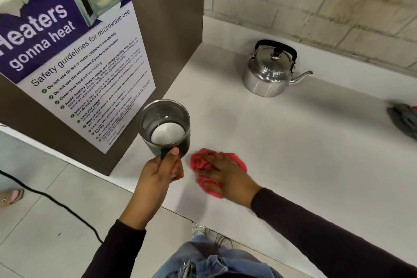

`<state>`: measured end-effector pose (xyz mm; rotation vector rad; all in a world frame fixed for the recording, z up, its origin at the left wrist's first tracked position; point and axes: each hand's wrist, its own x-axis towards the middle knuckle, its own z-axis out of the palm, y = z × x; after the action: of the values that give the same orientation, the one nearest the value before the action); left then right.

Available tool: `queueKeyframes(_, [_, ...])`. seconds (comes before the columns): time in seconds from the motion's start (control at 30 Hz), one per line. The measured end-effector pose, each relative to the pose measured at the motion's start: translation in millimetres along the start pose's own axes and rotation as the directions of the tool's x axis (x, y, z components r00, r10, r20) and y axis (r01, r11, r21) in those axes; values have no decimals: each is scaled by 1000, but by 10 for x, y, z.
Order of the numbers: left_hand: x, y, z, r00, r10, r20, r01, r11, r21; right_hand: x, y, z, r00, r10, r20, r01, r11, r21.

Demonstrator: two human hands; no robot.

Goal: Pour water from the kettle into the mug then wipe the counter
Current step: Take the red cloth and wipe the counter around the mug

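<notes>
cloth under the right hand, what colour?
Pinkish red; the cloth lies bunched under the right hand on the counter, clearest in the head view.

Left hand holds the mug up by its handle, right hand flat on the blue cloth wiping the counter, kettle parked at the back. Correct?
One error: the cloth is red, not blue, as the head view shows. The rest holds: the left hand grips the mug by its handle, the right hand presses the cloth on the counter, the kettle behind.

Mug handle (165, 153) buried inside the left hand (158, 174). Pink cloth (203, 162) half covered by the blurred right hand (223, 174). Grey object (404, 119) at right edge cut off, smeared, unidentifiable. Poster (74, 52) cropped upper left, smallest print unreadable.
</notes>
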<state>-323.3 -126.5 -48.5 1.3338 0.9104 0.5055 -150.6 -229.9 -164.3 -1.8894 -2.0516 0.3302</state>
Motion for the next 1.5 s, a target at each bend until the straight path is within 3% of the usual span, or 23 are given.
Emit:
queueKeyframes(0.17, [56,-141,28,997,-22,72,17,998,60,-30,511,-304,918,396,6,-392,906,161])
queueKeyframes(0.33, [99,-225,65,992,-39,116,31,997,71,167,618,-442,833,526,-174,-509,850,134])
queueKeyframes(0.43, [111,-271,101,989,-74,127,67,996,58,206,585,-412,802,533,-269,-542,839,46])
queueKeyframes(0.63, [127,-352,146,983,-128,134,119,990,69,255,532,-478,734,608,-302,-522,790,323])
queueKeyframes(0.9, [133,-437,116,976,-166,140,151,982,110,300,294,-517,789,532,-306,-410,828,383])
queueKeyframes(1.17, [176,-469,91,958,-183,221,167,982,93,243,176,-576,787,531,-313,-408,830,381])
queueKeyframes(1.23, [172,-438,93,976,-148,162,118,976,183,169,149,-593,782,536,-317,-411,827,384])
queueKeyframes(1.33, [166,-425,-37,999,45,-4,-41,938,344,113,153,-585,758,568,-321,-434,806,403])
queueKeyframes(1.4, [132,-227,-60,974,224,21,-210,876,435,-61,67,-692,671,614,-415,-443,781,440])
queueKeyframes(1.5, [157,-84,-99,931,364,38,-342,829,443,-125,38,-696,665,626,-407,-442,769,461])
